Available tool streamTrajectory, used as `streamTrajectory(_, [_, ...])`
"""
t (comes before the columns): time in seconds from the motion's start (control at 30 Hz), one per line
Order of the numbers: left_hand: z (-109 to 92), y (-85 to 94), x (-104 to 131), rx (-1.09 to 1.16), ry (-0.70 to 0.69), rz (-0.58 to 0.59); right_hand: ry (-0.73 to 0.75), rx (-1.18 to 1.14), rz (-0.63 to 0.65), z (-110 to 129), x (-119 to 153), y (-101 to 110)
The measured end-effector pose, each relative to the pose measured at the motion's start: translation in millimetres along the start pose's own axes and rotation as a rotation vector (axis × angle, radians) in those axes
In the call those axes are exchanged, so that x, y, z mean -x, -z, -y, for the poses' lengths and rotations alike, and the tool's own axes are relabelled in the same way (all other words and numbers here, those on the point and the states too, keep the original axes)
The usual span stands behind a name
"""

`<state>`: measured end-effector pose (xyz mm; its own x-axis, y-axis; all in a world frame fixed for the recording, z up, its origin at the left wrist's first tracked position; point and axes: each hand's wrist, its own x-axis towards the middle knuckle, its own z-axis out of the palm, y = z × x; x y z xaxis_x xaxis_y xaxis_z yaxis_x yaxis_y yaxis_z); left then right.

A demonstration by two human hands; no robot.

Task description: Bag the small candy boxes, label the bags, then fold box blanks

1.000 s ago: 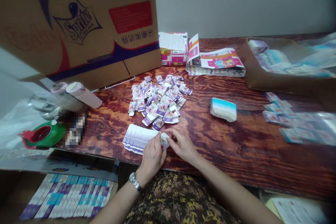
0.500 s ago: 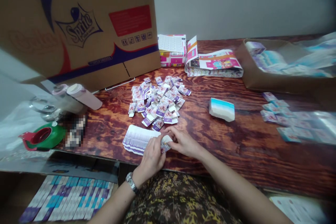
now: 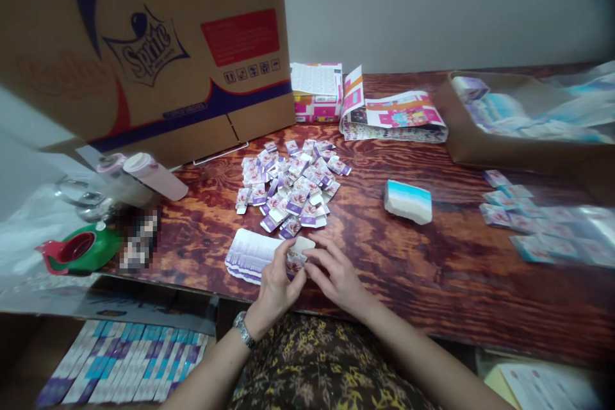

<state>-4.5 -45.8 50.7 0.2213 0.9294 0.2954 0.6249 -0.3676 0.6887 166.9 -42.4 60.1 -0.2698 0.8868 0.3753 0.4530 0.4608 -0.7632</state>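
Observation:
Between my two hands is a small white-and-purple flower-printed carton (image 3: 296, 257), partly covered by fingers. My left hand (image 3: 277, 283) is closed on its left side, thumb at the lower edge. The fingers of my right hand (image 3: 336, 274) pinch its right edge. Just left of the carton, a fanned row of flat white-and-purple carton blanks (image 3: 250, 251) lies on the wooden table (image 3: 365, 256), partly behind my left hand. Beyond my hands rests a heap of small folded flower-printed cartons (image 3: 296, 189).
A blue-and-white stack (image 3: 408, 200) stands right of the heap. Farther right are several small packets (image 3: 523, 208) and an open cardboard box (image 3: 500, 150). A large Sprite carton (image 3: 192, 25), bottles (image 3: 156, 176) and a green-and-red tape dispenser (image 3: 81, 250) occupy the left. Below sits a box of packed cartons (image 3: 125, 359).
Both hands have turned the carton, showing more of its white flap and printed face. My right hand has shifted slightly down, its fingers now at the carton's right edge.

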Motion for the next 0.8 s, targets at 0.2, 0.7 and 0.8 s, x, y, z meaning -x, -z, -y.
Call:
streamTrajectory(0.2, [2.2,0.6,0.8,-0.057,-0.103,0.075,-0.230,-0.313,0.040,9.3,-7.5,2.6])
streamTrajectory(0.7, [1.0,-11.8,2.3,-0.183,-0.099,0.094,-0.124,-0.098,-0.046,26.5,-6.0,-7.6])
streamTrajectory(0.8, [2.9,-10.4,-20.1,-0.162,-0.091,0.098,-0.121,-0.159,-0.006,14.9,-6.3,-9.8])
